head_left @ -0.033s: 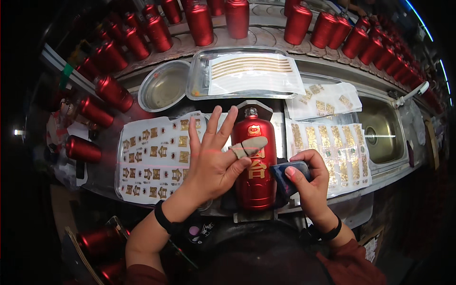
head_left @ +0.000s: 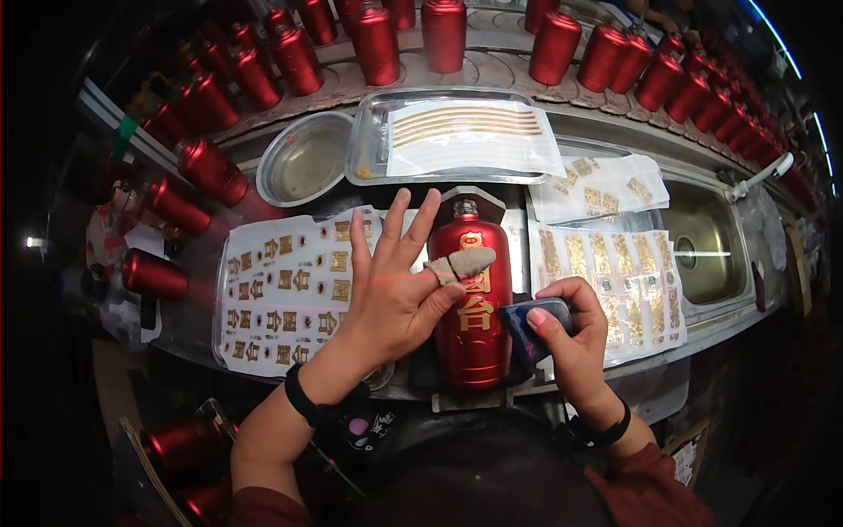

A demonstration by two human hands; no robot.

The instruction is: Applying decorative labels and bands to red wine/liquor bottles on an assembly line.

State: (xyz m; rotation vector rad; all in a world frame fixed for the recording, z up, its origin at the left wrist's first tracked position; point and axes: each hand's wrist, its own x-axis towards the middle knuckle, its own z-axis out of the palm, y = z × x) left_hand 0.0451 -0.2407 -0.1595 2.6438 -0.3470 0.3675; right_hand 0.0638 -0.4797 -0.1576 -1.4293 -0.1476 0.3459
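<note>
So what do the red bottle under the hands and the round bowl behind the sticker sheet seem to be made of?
Red bottle: probably glazed ceramic or lacquered glass, given its glossy highlights and opaque colour. Round bowl: looks like stainless steel, with a silvery, mirror-like rim and inside.

The left hand [head_left: 395, 294] covers part of the red bottle [head_left: 471, 303] and the edge of the gold sticker sheet [head_left: 285, 294], and its thumb is tucked inside a grey sleeve, so no telling what's under that. The right hand [head_left: 571, 338] wraps most of the dark blue pad [head_left: 527, 329], shape unclear. The rows of red bottles [head_left: 378, 39] up top get chopped by the frame and fade into the dark rim.
</note>
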